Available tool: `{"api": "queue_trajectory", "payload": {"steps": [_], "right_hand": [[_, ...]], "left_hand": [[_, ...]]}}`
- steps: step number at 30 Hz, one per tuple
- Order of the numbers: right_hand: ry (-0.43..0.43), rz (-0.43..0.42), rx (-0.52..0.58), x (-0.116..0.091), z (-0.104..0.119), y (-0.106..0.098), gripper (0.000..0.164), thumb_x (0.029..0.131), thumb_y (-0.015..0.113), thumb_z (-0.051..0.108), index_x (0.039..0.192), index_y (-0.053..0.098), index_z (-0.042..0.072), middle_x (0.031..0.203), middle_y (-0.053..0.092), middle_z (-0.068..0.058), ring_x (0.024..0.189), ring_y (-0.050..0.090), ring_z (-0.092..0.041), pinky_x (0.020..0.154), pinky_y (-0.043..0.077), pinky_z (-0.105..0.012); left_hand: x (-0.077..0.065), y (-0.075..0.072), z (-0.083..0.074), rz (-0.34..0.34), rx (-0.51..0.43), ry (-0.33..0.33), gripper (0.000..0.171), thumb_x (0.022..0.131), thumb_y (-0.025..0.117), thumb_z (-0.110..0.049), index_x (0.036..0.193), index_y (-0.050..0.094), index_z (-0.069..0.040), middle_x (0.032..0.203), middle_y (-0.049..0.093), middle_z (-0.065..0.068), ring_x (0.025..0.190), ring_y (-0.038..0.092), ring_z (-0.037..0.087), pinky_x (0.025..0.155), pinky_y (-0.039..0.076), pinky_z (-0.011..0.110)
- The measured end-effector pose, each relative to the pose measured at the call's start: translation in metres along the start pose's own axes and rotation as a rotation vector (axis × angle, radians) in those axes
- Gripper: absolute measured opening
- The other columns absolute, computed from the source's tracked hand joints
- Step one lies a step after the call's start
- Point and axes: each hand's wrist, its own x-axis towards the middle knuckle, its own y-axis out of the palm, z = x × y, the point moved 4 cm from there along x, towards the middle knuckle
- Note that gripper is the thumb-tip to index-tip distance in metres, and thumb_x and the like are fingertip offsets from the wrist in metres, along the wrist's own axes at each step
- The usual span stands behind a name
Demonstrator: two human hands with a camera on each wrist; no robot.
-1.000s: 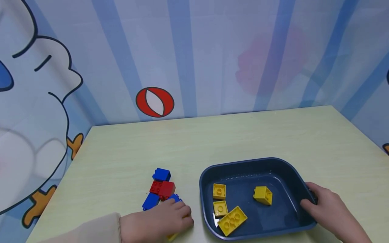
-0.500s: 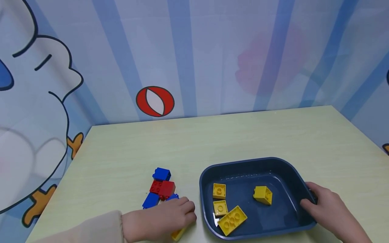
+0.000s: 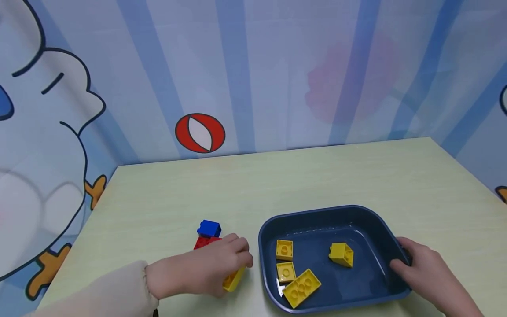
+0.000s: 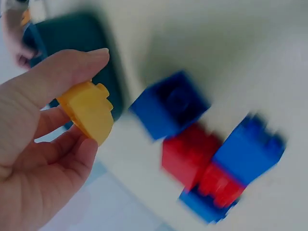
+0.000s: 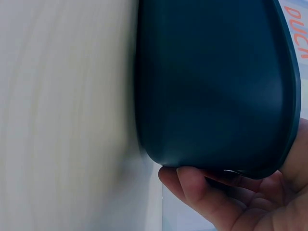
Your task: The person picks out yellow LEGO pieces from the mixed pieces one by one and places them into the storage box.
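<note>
My left hand (image 3: 206, 267) pinches a yellow toy brick (image 4: 91, 110) with a curved side between thumb and fingers, just left of the tray. Below it in the left wrist view lie blue bricks (image 4: 171, 103) and red bricks (image 4: 190, 154), close together on the table. In the head view the hand covers most of that group; one blue brick (image 3: 209, 228) shows behind it. My right hand (image 3: 429, 270) grips the right end of a dark blue tray (image 3: 352, 211), thumb over the rim. Several yellow bricks (image 3: 302, 288) lie inside the tray.
The pale table (image 3: 190, 189) runs back to a printed fabric wall (image 3: 273, 88) with blue stripes and a red ball picture. Another panel with a cartoon figure (image 3: 43, 176) stands along the left side.
My left hand has come up off the table's near part with the yellow brick, moving slightly away from me and over the red and blue bricks. The right hand and tray stay put.
</note>
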Motion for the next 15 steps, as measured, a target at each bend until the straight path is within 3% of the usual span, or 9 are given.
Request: {"api": "queue_trajectory", "payload": {"steps": [6,15], "right_hand": [[0.004,0.002,-0.006,0.0,0.0,-0.001,0.047,0.083,0.056,0.007,0.121,0.045,-0.017,0.1,0.063,-0.026,0.083,0.064,-0.026,0.072,0.051,-0.045],[0.009,0.002,0.009,0.0,0.0,0.001,0.047,0.082,0.056,0.007,0.122,0.046,-0.016,0.099,0.064,-0.024,0.081,0.064,-0.024,0.07,0.052,-0.043]], "left_hand": [[0.004,-0.027,0.0,-0.055,0.021,0.01,0.05,0.067,0.084,-0.016,0.112,0.061,-0.012,0.111,0.052,0.001,0.101,0.045,0.014,0.084,0.045,0.02],[0.015,-0.041,-0.008,-0.053,0.032,0.029,0.051,0.067,0.084,-0.015,0.113,0.06,-0.012,0.112,0.051,0.002,0.101,0.043,0.014,0.083,0.044,0.018]]}}
